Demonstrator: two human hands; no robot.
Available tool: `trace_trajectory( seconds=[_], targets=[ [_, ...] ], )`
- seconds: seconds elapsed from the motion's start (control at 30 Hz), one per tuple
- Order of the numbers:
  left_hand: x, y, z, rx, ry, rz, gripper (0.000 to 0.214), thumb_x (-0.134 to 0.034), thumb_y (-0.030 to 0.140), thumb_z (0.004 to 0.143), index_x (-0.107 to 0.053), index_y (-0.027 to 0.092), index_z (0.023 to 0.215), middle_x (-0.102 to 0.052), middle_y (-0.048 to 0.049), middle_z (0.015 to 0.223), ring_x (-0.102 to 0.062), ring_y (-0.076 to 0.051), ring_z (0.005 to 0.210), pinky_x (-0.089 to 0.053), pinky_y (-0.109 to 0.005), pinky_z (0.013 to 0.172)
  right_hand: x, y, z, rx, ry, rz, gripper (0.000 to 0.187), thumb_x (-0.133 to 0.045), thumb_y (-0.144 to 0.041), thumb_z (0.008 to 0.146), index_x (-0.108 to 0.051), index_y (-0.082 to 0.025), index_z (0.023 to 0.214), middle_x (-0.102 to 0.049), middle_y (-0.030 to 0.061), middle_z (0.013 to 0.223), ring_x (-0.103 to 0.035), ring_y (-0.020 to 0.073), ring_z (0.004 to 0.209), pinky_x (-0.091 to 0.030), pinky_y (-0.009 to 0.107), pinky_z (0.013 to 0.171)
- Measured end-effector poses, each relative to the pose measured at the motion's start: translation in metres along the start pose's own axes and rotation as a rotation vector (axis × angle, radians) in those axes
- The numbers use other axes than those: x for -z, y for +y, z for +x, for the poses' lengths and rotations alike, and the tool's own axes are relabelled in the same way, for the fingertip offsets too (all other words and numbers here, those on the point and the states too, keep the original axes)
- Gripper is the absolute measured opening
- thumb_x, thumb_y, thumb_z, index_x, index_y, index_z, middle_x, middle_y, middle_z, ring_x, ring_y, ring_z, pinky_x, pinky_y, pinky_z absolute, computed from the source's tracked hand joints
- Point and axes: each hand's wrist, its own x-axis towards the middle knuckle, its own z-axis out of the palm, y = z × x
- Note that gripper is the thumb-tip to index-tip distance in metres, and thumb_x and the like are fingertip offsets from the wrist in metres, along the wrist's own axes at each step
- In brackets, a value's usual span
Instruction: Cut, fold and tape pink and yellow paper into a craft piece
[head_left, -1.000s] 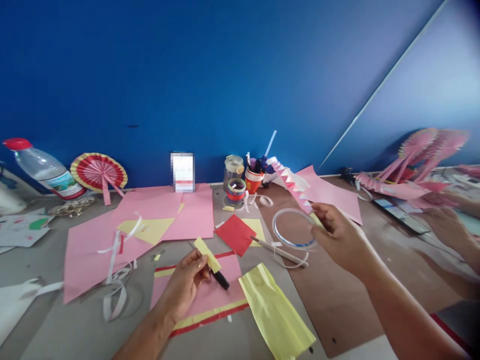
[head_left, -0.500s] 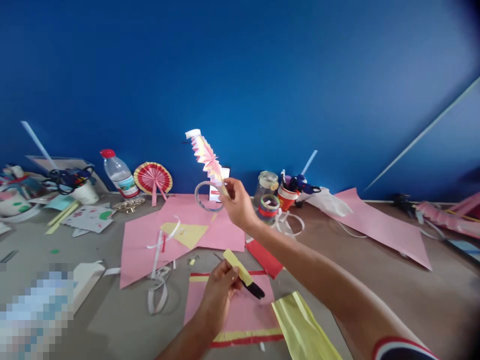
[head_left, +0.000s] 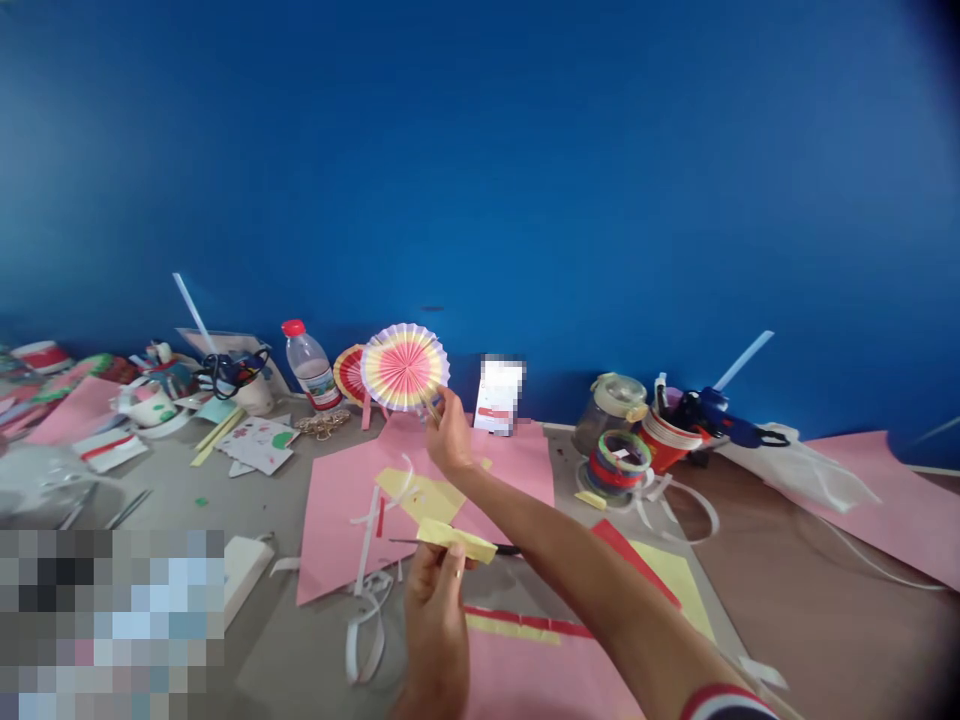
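My right hand is closed around the handle of a round pleated paper fan. The fan is spread into a full disc, pink in the middle, then yellow, with a pale lilac rim. It is held up in front of a red-centred paper fan at the back. My left hand, nearer to me, pinches a folded yellow paper strip. A thin tool with a black handle runs behind the strip in the same hand; its kind is not clear. Below lies a pink sheet with red and yellow bands.
A phone leans upright at the back. Left of it stand a red-capped bottle and a cup with scissors. To the right are a glass jar, tape rolls and a red cup. White strips lie about.
My right hand has lowered the fan leftwards and turned it from edge-on to face me. My left hand has raised the strip and tool, now nearly level. The view has swung left.
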Motion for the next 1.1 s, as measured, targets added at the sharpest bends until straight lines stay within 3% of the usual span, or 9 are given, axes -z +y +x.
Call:
trace_trajectory(
  seconds=[0.1,0.27,0.53,0.7,0.8,0.97,1.1],
  targets=[
    [0.0,0.0,0.005,0.044,-0.037,-0.021,0.032,-0.076,0.051,0.065,-0.064,0.021,0.069,-0.061,-0.0018,0.066,-0.056,-0.017,0.063,-0.047,-0.028,0.061,-0.012,0.006,0.001,-0.057,0.031,-0.009,0.053,-0.05,-0.009,0.075,-0.043,-0.016,0.127,-0.05,0.0079,0.094,-0.053,0.0229,0.087,-0.047,0.042,0.081],
    [-0.001,0.005,0.012,0.057,0.01,-0.099,0.03,-0.079,0.047,0.061,-0.067,0.021,0.069,-0.063,-0.001,0.065,-0.056,-0.016,0.063,-0.047,-0.027,0.062,-0.015,0.005,0.008,-0.087,0.026,0.03,0.051,-0.055,-0.015,0.077,-0.044,-0.018,0.126,-0.05,0.0048,0.091,-0.053,0.0208,0.085,-0.048,0.037,0.078],
    [0.001,0.03,0.008,-0.045,0.003,-0.191,0.021,-0.077,0.04,0.068,-0.067,0.023,0.074,-0.064,-0.0008,0.071,-0.058,-0.016,0.069,-0.049,-0.027,0.065,-0.012,-0.02,0.008,-0.051,-0.002,0.155,0.043,-0.053,-0.017,0.081,-0.045,-0.018,0.123,-0.049,0.0014,0.086,-0.052,0.0157,0.08,-0.047,0.029,0.077],
    [0.005,0.053,0.008,-0.174,0.044,-0.282,0.019,-0.077,0.039,0.07,-0.067,0.026,0.08,-0.066,0.0009,0.079,-0.06,-0.016,0.077,-0.05,-0.027,0.073,-0.047,-0.04,-0.001,-0.125,0.011,0.206,0.036,-0.048,-0.01,0.079,-0.046,-0.017,0.114,-0.051,0.0016,0.084,-0.053,0.0148,0.074,-0.049,0.028,0.072],
    [0.006,0.061,0.011,-0.181,0.069,-0.3,0.022,-0.08,0.04,0.067,-0.067,0.026,0.079,-0.067,0.0015,0.08,-0.061,-0.015,0.077,-0.05,-0.026,0.075,-0.075,-0.045,-0.004,-0.172,0.046,0.219,0.034,-0.048,-0.012,0.081,-0.045,-0.018,0.114,-0.053,0.0042,0.09,-0.055,0.016,0.081,-0.05,0.029,0.076],
    [0.007,0.066,0.017,-0.176,0.128,-0.308,0.028,-0.082,0.041,0.064,-0.066,0.025,0.081,-0.067,0.0015,0.08,-0.061,-0.014,0.075,-0.05,-0.025,0.073,-0.116,-0.04,-0.001,-0.269,0.129,0.212,0.038,-0.051,-0.017,0.082,-0.041,-0.014,0.118,-0.049,0.0131,0.108,-0.052,0.0209,0.099,-0.047,0.037,0.09],
    [0.01,0.063,0.022,-0.182,0.149,-0.312,0.03,-0.082,0.042,0.063,-0.064,0.024,0.08,-0.066,0.0008,0.082,-0.06,-0.013,0.07,-0.049,-0.025,0.069,-0.131,-0.035,0.004,-0.311,0.151,0.181,0.05,-0.055,-0.011,0.074,-0.039,-0.011,0.122,-0.046,0.0177,0.116,-0.047,0.0251,0.111,-0.041,0.042,0.098]
  ],
)
